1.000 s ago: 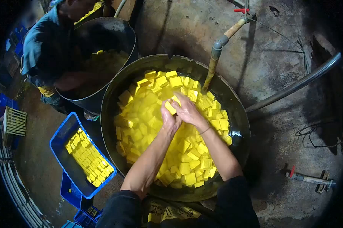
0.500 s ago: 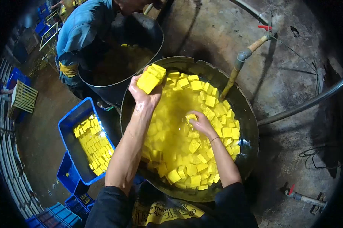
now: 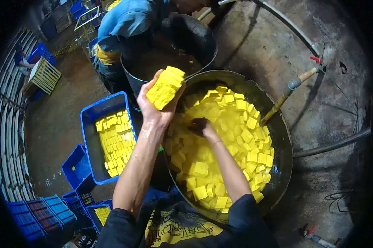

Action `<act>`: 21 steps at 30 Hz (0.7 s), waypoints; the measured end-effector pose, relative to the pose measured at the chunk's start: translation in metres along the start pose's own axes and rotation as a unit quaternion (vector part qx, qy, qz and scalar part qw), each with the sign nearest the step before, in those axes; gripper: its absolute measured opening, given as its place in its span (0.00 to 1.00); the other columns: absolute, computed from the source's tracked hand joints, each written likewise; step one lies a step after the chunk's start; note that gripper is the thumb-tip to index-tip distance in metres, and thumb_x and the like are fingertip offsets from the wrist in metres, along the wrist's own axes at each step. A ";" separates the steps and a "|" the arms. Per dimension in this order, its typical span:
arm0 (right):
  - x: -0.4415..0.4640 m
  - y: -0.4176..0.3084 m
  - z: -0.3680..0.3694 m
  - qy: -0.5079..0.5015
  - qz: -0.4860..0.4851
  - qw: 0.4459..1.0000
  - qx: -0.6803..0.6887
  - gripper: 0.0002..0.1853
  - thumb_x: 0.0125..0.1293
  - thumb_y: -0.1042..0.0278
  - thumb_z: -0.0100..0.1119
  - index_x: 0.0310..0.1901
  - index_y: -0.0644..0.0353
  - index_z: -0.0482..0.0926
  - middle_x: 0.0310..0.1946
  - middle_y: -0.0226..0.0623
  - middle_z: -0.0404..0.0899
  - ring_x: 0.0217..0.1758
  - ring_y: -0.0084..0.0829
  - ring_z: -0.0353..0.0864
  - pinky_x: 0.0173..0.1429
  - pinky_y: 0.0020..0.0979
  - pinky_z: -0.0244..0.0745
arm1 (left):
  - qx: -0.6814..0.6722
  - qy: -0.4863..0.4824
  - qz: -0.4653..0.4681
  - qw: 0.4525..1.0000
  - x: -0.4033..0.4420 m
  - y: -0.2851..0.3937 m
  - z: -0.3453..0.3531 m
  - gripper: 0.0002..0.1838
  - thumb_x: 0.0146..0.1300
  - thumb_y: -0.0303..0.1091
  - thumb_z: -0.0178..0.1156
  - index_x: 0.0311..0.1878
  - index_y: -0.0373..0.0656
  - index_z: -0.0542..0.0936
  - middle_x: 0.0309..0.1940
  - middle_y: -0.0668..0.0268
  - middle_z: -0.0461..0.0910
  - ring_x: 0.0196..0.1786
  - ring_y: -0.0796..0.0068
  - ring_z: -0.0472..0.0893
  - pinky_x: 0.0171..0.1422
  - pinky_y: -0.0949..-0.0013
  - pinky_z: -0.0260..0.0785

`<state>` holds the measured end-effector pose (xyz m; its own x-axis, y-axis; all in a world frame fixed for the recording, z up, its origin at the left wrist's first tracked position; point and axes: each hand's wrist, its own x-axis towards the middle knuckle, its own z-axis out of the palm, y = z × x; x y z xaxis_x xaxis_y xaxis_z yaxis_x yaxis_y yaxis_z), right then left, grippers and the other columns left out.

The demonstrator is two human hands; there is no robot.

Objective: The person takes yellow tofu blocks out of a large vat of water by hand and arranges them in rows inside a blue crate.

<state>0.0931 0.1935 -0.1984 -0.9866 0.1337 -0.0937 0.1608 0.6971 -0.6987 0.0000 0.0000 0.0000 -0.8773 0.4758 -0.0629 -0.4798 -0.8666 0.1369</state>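
Observation:
My left hand [image 3: 155, 115] is raised over the left rim of a large metal vat [image 3: 286, 165]. Its fingers are closed around a stack of yellow tofu blocks [image 3: 166, 87], pressed together. My right hand [image 3: 199, 126] reaches into the cloudy yellow liquid in the middle of the vat; it looks dark there, and its fingers are hidden, so whether it grips anything does not show. Many loose tofu blocks [image 3: 252, 157] crowd the vat's right and near sides, partly above the liquid.
Left of the vat stands a blue crate [image 3: 84, 136] holding rows of tofu blocks. Behind, a person in a blue shirt [image 3: 132, 18] leans over a second vat [image 3: 213, 45]. A pipe [image 3: 283, 95] runs down into my vat. More crates [image 3: 41, 215] stand at lower left.
My right hand has moved left and down into the liquid; the block it held is out of sight. My left hand still holds its stack, which looks longer. The view has shifted.

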 end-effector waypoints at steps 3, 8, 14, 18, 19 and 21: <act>-0.012 -0.009 -0.033 -0.017 0.068 0.976 0.207 0.22 0.55 0.71 0.65 0.52 0.71 0.76 0.46 0.46 0.82 0.46 0.38 0.82 0.49 0.34 0.77 | -0.009 -0.036 0.013 0.999 -0.002 0.043 -0.020 0.22 0.62 0.41 0.50 0.54 0.38 0.76 0.55 0.53 0.77 0.59 0.52 0.75 0.69 0.44 0.61; -0.044 -0.136 -0.071 -0.084 0.062 0.898 0.427 0.22 0.60 0.68 0.67 0.54 0.68 0.76 0.37 0.34 0.82 0.33 0.13 0.77 0.33 0.16 0.71 | -0.015 0.042 -0.019 0.999 -0.020 0.069 -0.064 0.22 0.57 0.44 0.55 0.52 0.41 0.77 0.53 0.53 0.78 0.58 0.51 0.76 0.65 0.39 0.62; -0.025 -0.269 -0.045 -0.058 -0.013 0.945 0.320 0.21 0.55 0.69 0.71 0.47 0.71 0.77 0.36 0.36 0.83 0.37 0.21 0.81 0.39 0.22 0.75 | 0.062 0.124 -0.031 0.990 -0.037 0.079 -0.095 0.24 0.57 0.40 0.50 0.55 0.39 0.73 0.49 0.55 0.78 0.51 0.56 0.79 0.60 0.54 0.70; -0.003 -0.303 0.005 -0.016 -0.014 0.989 0.146 0.15 0.56 0.68 0.71 0.41 0.67 0.80 0.35 0.33 0.81 0.39 0.19 0.77 0.43 0.23 0.73 | 0.017 0.117 -0.058 0.991 -0.047 0.099 -0.127 0.24 0.60 0.45 0.48 0.54 0.39 0.75 0.48 0.55 0.78 0.50 0.57 0.78 0.60 0.55 0.70; 0.003 -0.311 0.017 -0.001 0.000 0.994 0.109 0.13 0.56 0.68 0.70 0.39 0.66 0.80 0.35 0.31 0.80 0.40 0.18 0.76 0.45 0.23 0.72 | 0.003 0.106 -0.055 0.993 -0.049 0.108 -0.132 0.25 0.59 0.47 0.49 0.54 0.39 0.75 0.48 0.53 0.78 0.51 0.55 0.78 0.60 0.53 0.70; 0.008 -0.326 0.036 -0.054 0.045 0.978 0.196 0.16 0.57 0.67 0.70 0.43 0.65 0.78 0.38 0.32 0.78 0.43 0.21 0.75 0.48 0.25 0.72 | -0.011 0.128 -0.040 0.991 -0.054 0.124 -0.142 0.26 0.58 0.48 0.50 0.53 0.39 0.75 0.45 0.54 0.78 0.49 0.55 0.78 0.59 0.54 0.70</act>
<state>0.0320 -0.0579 0.0028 -0.9698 0.0925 -0.2258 0.2440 0.3601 -0.9004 -0.0132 -0.1547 -0.1204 -0.8088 0.4928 -0.3210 -0.5462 -0.8317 0.0995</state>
